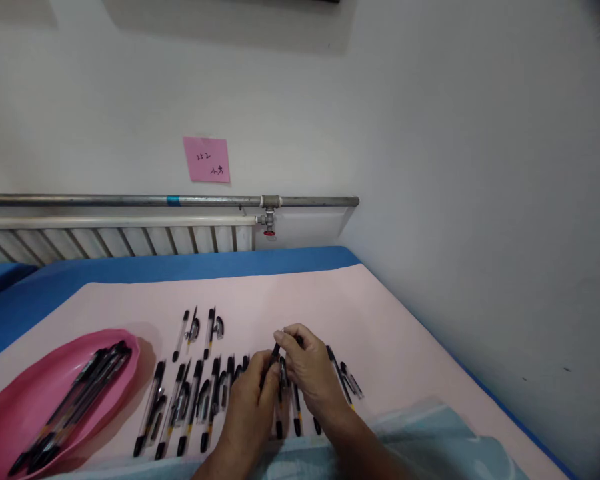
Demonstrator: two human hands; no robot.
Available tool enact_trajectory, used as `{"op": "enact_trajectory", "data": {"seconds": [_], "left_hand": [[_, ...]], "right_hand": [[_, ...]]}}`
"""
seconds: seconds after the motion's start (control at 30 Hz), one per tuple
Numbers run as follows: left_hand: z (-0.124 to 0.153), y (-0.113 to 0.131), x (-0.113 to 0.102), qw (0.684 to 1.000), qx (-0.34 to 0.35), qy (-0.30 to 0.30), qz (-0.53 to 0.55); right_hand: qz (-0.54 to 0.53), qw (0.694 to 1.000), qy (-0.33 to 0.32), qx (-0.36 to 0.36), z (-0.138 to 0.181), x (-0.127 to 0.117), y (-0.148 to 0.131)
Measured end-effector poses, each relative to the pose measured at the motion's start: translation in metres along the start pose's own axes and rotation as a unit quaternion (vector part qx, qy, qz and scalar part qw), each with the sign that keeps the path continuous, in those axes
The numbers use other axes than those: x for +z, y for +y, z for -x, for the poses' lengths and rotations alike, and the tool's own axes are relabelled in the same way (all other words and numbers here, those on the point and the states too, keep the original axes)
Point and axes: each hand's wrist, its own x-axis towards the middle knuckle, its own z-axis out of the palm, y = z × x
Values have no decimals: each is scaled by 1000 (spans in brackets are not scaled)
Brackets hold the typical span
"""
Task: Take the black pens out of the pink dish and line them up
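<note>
Both my hands meet over a row of black pens laid on a pale pink sheet (360, 313). My left hand (247, 407) is closed around the lower end of a black pen (275, 352). My right hand (307, 367) pinches the upper end of the same pen with curled fingers. Several pens with clear barrels and loose caps (190, 400) lie side by side to the left of my hands. Two more pens (347, 377) lie just right of my right hand. Another pair of pens with caps (200, 330) lies farther back.
A pink oval tray (10, 407) holding several black pens sits at the lower left. A blue cloth (180, 267) covers the table under the pink sheet. A radiator and metal pipe (130, 200) run along the wall, with a pink note (207, 159) above. A white wall closes the right side.
</note>
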Motion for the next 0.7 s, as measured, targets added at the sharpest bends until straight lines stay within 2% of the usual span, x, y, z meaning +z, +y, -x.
{"op": "enact_trajectory", "data": {"seconds": [0.23,0.3,0.43,0.5,0.6,0.7], "left_hand": [[0,1,-2,1000,-14,26,-4],[0,-1,-1,999,-35,8,36],[-2,-5,1,978,-129,-62,151],[-3,-5,2,979,-119,-58,154],[-2,-2,2,991,-65,-25,116],[-1,0,1,992,-54,-16,109]], "right_hand": [[-13,1000,-22,5,-1,-2,0],[-47,998,-41,29,-1,-2,-2],[-115,986,-95,80,1,0,-8],[-121,987,-76,80,2,2,-8],[-108,992,-19,67,3,4,-7],[-102,993,-24,62,3,3,-7]]}}
